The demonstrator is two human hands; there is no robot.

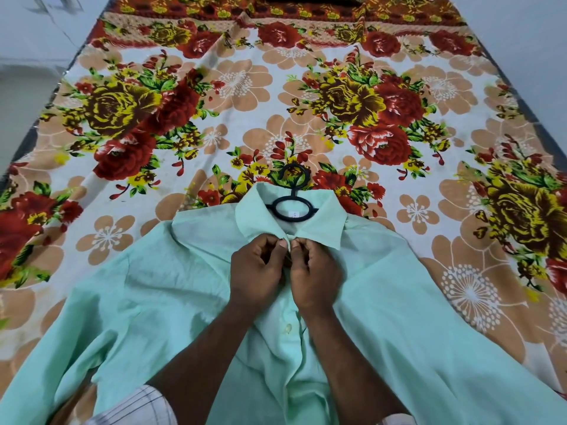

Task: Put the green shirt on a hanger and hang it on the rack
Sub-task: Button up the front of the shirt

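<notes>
Both the left hand (259, 268) and right hand (316, 271) are pinching the shirt (153, 302) below its collar; the fabric is hiding most of the hanger (293, 207), leaving only its hook showing.

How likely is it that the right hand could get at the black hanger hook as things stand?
Probably yes. The hook lies bare on the bedsheet just past the collar, nothing over it. But the right hand is pinching the shirt front and would have to let go first.

Bedsheet (245, 87) printed with red and yellow roses and peach flowers, lightly creased, filling most of the view. Pale floor (15, 96) at left. Soft, even light.
</notes>
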